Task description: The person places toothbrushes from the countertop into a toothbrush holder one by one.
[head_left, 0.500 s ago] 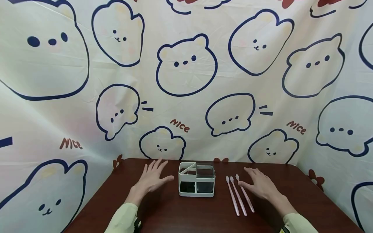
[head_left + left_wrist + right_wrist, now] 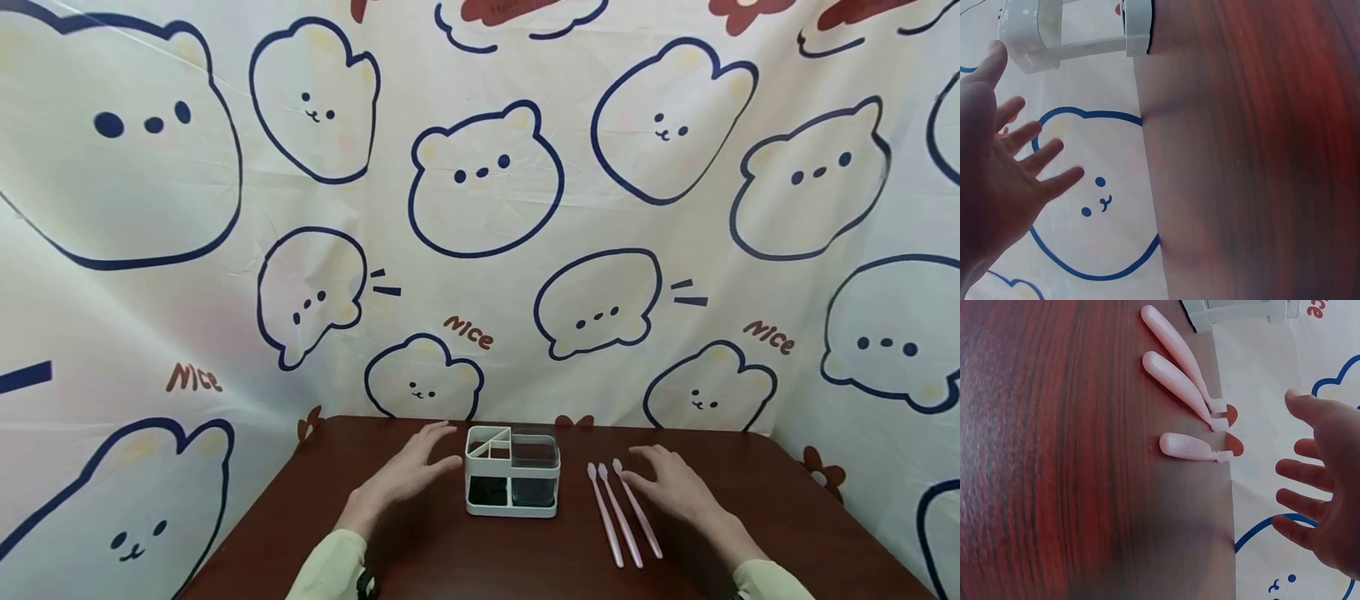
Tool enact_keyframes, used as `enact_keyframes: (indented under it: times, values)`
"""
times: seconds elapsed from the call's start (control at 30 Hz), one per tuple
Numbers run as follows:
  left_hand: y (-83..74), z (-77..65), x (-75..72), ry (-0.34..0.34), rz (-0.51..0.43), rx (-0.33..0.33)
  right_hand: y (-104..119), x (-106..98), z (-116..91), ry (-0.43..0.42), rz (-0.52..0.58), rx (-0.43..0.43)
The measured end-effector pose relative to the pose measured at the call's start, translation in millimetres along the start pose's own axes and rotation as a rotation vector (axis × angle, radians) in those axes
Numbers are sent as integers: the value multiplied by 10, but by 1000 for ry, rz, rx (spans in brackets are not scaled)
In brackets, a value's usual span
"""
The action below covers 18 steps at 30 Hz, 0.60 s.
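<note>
White divided holder [image 2: 513, 472], pink toothbrushes [image 2: 620, 517] outside, hands [image 2: 405, 472] [image 2: 675, 487] either side

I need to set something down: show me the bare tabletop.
Bare table lies on the near side of the organizer, between left sleeve and toothbrushes, and from right hand to right edge. A narrow strip separates organizer from toothbrushes. Crowded: the toothbrushes beside right hand.

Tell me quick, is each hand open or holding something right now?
Left hand: open, holding nothing, near the white organizer.
Right hand: open, holding nothing, near the three pink toothbrushes.
</note>
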<state>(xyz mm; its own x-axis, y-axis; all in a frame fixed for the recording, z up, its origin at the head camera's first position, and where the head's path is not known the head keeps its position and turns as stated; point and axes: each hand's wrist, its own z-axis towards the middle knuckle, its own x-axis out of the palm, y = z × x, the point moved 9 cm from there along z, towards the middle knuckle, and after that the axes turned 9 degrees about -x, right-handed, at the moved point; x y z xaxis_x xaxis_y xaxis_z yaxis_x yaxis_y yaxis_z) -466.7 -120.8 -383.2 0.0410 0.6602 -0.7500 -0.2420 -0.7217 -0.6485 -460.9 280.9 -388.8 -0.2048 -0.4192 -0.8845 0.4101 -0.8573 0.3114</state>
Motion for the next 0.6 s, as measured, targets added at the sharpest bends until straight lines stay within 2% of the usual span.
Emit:
enact_keyframes:
  times: [0.13, 0.3, 0.6]
  values:
    - [-31, -18, 67, 57, -46, 12, -7, 74, 17, 30, 18, 14]
    - [-87, 9, 92, 95, -90, -9, -8, 103, 42, 53, 69, 32]
    - [-223, 92, 242, 141, -84, 3, -105, 165, 6, 91, 133, 90]
